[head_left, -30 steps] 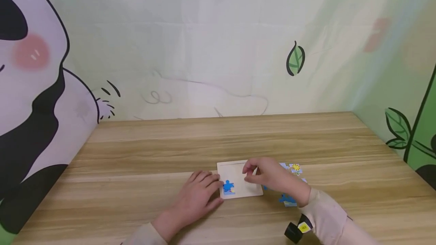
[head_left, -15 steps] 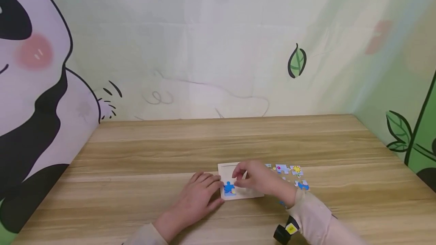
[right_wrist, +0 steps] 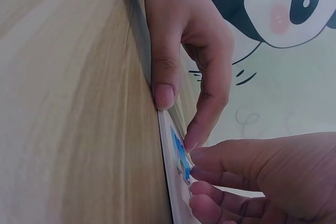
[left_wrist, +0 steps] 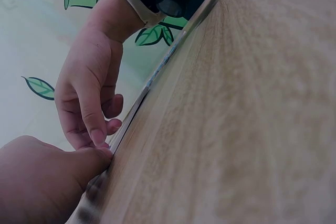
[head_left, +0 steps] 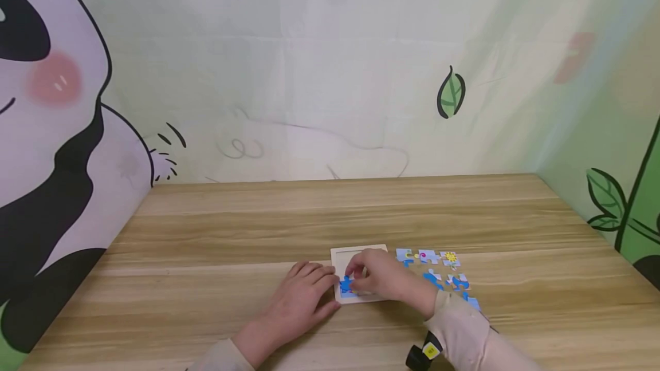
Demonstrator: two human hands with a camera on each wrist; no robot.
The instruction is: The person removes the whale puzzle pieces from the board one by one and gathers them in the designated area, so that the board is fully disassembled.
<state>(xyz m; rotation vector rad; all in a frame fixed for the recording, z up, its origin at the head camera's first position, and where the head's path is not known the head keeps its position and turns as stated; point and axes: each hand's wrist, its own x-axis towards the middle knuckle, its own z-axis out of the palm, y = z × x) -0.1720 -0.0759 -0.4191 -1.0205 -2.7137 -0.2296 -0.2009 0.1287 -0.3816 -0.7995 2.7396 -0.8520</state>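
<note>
A blue puzzle piece (head_left: 344,287) lies in the near left corner of a shallow pale wooden puzzle tray (head_left: 359,248). My right hand (head_left: 378,273) is over the tray, its thumb and index fingertip pinching the edge of this piece. In the right wrist view, these fingertips meet at the side of the blue puzzle piece (right_wrist: 181,156). My left hand (head_left: 303,293) rests palm down on the table, with its fingertips and thumb touching the tray's left edge. The right fingers hide part of the tray floor.
Several loose puzzle pieces (head_left: 433,279), blue and white with a yellow flower on one, lie right of the tray. The wooden table (head_left: 247,210) reaches back to a painted wall (head_left: 319,73). A black wrist camera (head_left: 420,356) sits below my right wrist.
My right hand has moved left across the tray and come down to the blue puzzle piece in its corner. More loose pieces show at the right. The left hand has stayed at the tray's edge.
</note>
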